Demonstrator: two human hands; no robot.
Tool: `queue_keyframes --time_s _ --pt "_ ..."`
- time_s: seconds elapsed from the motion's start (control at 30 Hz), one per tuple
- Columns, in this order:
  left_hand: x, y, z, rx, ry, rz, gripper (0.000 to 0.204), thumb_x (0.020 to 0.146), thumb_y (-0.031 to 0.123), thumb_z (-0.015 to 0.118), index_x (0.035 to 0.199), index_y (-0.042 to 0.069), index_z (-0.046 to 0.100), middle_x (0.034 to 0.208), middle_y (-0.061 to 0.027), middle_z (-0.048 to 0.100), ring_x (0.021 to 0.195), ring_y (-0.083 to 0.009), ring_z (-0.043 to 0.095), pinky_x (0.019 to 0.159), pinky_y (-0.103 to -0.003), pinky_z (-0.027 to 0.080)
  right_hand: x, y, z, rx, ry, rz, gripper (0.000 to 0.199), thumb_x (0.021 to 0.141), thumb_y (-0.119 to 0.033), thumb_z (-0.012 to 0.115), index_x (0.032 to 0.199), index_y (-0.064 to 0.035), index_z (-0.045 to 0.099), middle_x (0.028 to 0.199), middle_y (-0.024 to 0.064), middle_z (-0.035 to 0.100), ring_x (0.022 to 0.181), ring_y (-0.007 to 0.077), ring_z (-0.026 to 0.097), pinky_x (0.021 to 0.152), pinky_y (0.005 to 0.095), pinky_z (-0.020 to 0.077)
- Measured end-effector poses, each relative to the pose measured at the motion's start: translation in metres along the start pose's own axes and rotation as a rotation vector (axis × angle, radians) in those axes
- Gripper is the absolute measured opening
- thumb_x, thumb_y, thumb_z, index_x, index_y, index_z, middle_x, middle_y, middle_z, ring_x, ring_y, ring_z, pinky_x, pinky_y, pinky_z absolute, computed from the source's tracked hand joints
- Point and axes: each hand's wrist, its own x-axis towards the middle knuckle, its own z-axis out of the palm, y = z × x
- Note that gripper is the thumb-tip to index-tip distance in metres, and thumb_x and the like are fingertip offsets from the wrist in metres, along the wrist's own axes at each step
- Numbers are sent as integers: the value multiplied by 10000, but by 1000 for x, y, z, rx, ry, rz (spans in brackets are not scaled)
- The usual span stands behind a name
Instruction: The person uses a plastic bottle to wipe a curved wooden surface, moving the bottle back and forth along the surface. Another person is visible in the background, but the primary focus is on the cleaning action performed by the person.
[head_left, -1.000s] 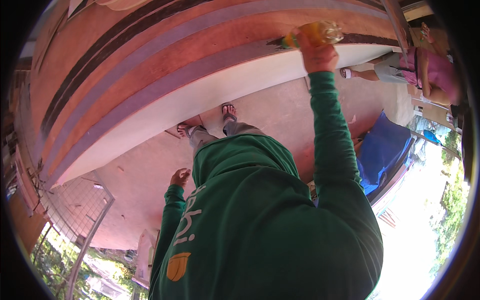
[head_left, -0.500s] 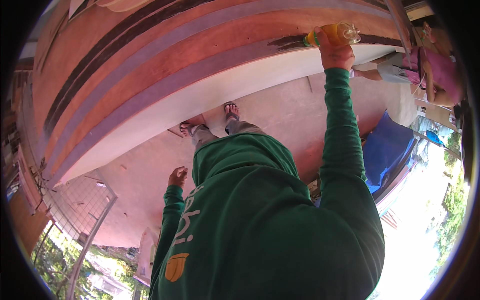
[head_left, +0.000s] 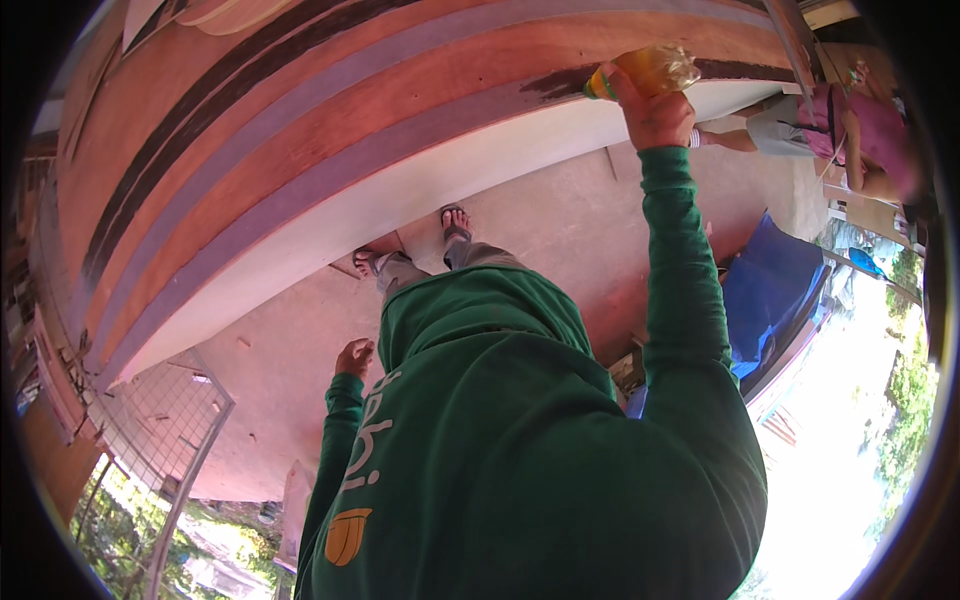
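Observation:
My right hand [head_left: 658, 118] is wrapped round a clear plastic bottle [head_left: 665, 68] with yellow-orange colouring, at the end of my outstretched right arm. The bottle lies sideways, its green end to the left and its clear end to the right. It is against or just in front of a long striped wooden surface [head_left: 380, 105], over a dark brown painted band [head_left: 742, 71]. Dark streaks run out to the left of the bottle's green end. Down by my side hangs my left hand [head_left: 355, 357], fingers loosely bent and partly apart, holding nothing.
Past the striped surface's right end is another person [head_left: 868, 135] in a pink top. A blue tarp [head_left: 775, 285] hangs on the right. At the lower left stands a wire mesh panel [head_left: 165, 415]. My sandalled feet [head_left: 455, 220] are on the concrete floor [head_left: 560, 220].
My right hand and the bottle have shifted a little to the left along the dark band. My left hand has barely moved.

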Motion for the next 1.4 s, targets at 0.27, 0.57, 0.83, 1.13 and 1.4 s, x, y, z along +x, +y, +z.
queue_keyframes --time_s 0.27,0.57,0.83,1.13,1.4 --pt "-2 8 -3 -86 41 -35 483 979 325 736 1311 -8 624 1163 -165 714 949 -222 699 822 -357 585 -29 -33 8 251 -113 -21 632 761 -595 847 1014 -21 774 940 99 786 861 246 756 845 359 574" --pt "-6 2 -14 -21 -121 -41 503 985 356 716 1387 84 583 1160 -101 697 959 -203 676 752 -375 568 -1 -7 10 166 -127 40 703 755 -667 814 922 15 786 827 129 773 802 254 756 796 381 581" --pt "7 11 -27 227 -316 -50 600 984 462 682 1504 252 468 1252 -32 652 1028 -199 654 698 -417 536 -3 -24 13 14 -234 259 708 736 -632 841 1058 -7 754 982 133 776 898 274 748 839 399 576" --pt "-24 57 -26 152 -500 -219 679 965 547 667 1563 370 398 1519 -13 524 1359 -259 541 1093 -623 390 -16 -36 25 -50 -13 190 553 762 -534 877 919 -14 772 781 62 755 724 187 721 737 343 572" --pt "38 -38 -43 66 -474 -57 626 965 345 735 1507 149 490 1418 -98 621 1339 -252 573 1092 -404 462 -16 -27 33 179 -13 201 647 750 -592 860 1025 -13 767 982 119 791 908 276 763 837 392 582"
